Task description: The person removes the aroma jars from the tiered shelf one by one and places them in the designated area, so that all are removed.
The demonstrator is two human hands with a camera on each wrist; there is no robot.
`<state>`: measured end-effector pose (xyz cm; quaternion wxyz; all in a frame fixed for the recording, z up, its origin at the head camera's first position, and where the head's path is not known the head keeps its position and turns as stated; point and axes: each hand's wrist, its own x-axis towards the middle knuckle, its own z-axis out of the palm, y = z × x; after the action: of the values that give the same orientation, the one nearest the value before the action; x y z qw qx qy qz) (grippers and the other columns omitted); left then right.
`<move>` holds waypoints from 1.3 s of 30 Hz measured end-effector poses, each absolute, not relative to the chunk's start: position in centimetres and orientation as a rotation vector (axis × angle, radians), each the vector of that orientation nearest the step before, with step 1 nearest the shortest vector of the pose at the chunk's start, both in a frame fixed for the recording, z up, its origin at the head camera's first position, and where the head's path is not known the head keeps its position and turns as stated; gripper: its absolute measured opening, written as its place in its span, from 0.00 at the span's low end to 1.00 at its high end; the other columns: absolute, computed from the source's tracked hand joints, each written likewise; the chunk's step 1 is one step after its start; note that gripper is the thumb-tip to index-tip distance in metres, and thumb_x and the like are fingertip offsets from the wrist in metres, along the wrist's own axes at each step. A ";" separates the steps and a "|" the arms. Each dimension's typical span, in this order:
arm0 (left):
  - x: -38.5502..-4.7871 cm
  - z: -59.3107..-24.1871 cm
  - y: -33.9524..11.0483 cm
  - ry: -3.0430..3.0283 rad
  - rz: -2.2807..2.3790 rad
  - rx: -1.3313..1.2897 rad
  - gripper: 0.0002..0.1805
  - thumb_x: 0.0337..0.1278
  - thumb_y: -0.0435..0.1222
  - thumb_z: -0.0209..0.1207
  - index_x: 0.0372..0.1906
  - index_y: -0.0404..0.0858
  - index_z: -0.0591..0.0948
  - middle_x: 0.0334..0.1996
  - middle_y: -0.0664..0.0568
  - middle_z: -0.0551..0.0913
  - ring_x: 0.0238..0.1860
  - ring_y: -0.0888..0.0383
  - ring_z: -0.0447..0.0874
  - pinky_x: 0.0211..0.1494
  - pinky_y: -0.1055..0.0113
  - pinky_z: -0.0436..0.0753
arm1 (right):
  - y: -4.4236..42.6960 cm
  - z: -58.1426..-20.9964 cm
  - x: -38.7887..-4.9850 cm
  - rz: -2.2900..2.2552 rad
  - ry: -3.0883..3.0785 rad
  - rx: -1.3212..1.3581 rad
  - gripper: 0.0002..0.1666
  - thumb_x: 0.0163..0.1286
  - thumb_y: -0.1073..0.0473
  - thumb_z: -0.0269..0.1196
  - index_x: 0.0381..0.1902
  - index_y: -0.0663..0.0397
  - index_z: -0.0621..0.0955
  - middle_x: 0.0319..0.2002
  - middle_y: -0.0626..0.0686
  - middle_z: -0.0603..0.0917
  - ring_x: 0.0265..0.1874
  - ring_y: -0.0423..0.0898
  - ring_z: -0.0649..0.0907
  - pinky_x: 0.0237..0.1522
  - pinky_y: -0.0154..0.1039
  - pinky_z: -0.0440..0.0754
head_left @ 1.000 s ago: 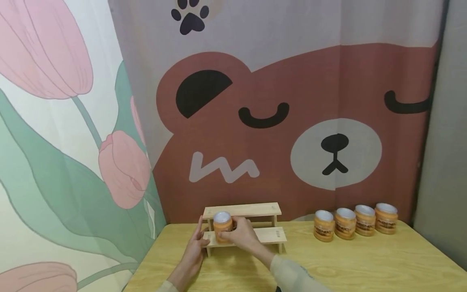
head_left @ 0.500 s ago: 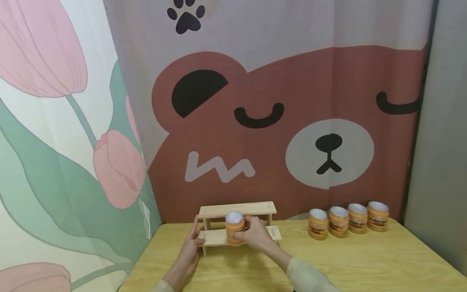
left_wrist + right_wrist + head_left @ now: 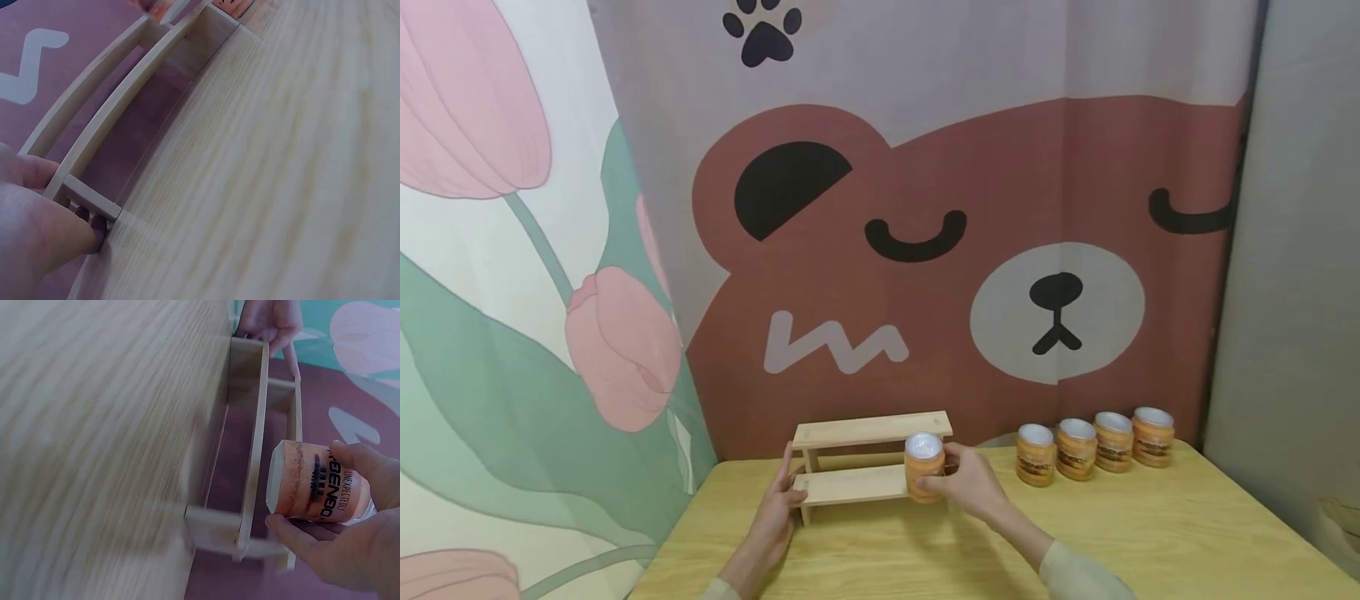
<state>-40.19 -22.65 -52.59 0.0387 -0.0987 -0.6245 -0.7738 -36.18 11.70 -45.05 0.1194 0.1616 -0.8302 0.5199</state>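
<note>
A small two-tier wooden shelf [image 3: 857, 486] stands on the table. My left hand [image 3: 777, 510] grips its left end, with the thumb at the lower board and a finger reaching up by the upper one. Near the shelf's right end, my right hand [image 3: 973, 482] holds an orange jar [image 3: 923, 468] with a white lid between thumb and fingers. Seen from the right wrist, the upright jar [image 3: 319, 484] has dark lettering, and its pale base is just above the lower board [image 3: 255, 456]. Whether the base touches the board, I cannot tell.
Several matching orange jars [image 3: 1076, 450] stand in a slanting row on the table's right side. The wood-grain table [image 3: 865, 562] backs onto a bear-print curtain [image 3: 850, 292]. A tulip-print curtain [image 3: 625, 358] hangs at the left.
My right hand has moved the jar rightward along the lower board, from the left end to the right end. The left hand has kept its hold on the shelf. The head view has shifted slightly.
</note>
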 end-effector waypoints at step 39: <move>-39.7 -51.9 -22.5 -1.866 -2.413 -0.327 0.53 0.59 0.18 0.48 0.83 0.54 0.44 0.77 0.25 0.40 0.77 0.35 0.22 0.72 0.37 0.30 | 20.6 -49.7 -40.4 1.360 -2.358 0.266 0.28 0.59 0.70 0.73 0.54 0.79 0.75 0.44 0.64 0.85 0.46 0.61 0.83 0.46 0.53 0.82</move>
<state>-39.75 -22.48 -51.89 0.0371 -0.1065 -0.6078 -0.7860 -40.36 20.60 -49.73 0.2016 0.0951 -0.8444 0.4871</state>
